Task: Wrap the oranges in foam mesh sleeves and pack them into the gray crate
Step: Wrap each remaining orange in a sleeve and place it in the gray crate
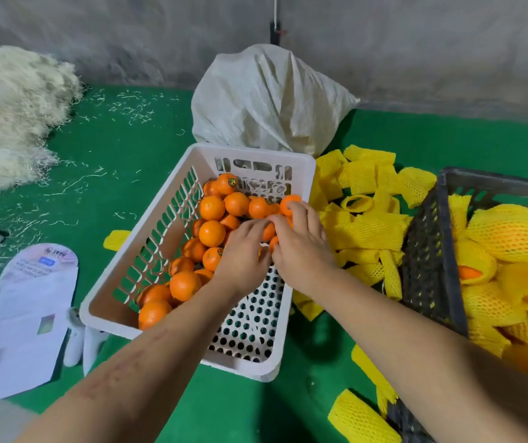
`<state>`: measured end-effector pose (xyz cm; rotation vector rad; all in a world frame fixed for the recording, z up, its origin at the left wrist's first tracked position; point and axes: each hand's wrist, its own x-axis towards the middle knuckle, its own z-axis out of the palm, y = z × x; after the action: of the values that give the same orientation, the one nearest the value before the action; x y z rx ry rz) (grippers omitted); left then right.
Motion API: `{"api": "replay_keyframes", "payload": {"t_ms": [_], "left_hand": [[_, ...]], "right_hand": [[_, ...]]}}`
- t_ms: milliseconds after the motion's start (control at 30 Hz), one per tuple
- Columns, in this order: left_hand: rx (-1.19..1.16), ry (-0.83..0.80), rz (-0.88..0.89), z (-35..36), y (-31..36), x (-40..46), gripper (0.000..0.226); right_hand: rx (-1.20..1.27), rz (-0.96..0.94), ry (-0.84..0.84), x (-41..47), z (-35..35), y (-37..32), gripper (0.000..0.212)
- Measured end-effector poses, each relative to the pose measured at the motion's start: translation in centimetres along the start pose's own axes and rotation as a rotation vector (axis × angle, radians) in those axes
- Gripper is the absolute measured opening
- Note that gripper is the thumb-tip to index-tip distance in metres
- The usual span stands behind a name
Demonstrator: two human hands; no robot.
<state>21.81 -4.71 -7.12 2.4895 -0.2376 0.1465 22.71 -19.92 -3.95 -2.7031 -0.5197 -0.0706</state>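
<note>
While both hands (246, 251) reach, fingers (297, 212) maybe grip oranges (211, 233).

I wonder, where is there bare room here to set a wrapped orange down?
Bare green mat lies between the white basket, the fibre pile and the white sack. It is crowded between the basket and the gray crate, where loose foam sleeves pile up.

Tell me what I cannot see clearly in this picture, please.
- Head view: the oranges under both hands are covered, so any grip is unclear.
- The gray crate is cut off by the right edge.
- Print on the white card is too small and blurred.
- The white sack hides its contents.
</note>
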Motion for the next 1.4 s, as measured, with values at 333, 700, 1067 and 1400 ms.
{"api": "replay_keyframes", "payload": {"t_ms": [333, 700, 1067, 1400], "left_hand": [[0.455, -0.113, -0.24, -1.8, -10.9, 7.3, 0.074], [0.446, -0.149, -0.307, -0.8, -15.7, 10.5, 0.105], [0.63, -0.558, 0.014, -2.0, -9.0, 6.6, 0.075], [0.419, -0.277, -0.2, -5.9, -13.9, 14.5, 0.064]], "right_hand": [[0.091, 0.237, -0.402, 14.8, 5.7, 0.5, 0.094], [0.087, 0.277, -0.505, 19.0, 10.9, 2.1, 0.068], [-0.132, 0.069, -1.306, 12.8, 5.1, -5.0, 0.05], [-0.082, 0.205, -0.45, 21.5, 4.2, 2.5, 0.059]]}}
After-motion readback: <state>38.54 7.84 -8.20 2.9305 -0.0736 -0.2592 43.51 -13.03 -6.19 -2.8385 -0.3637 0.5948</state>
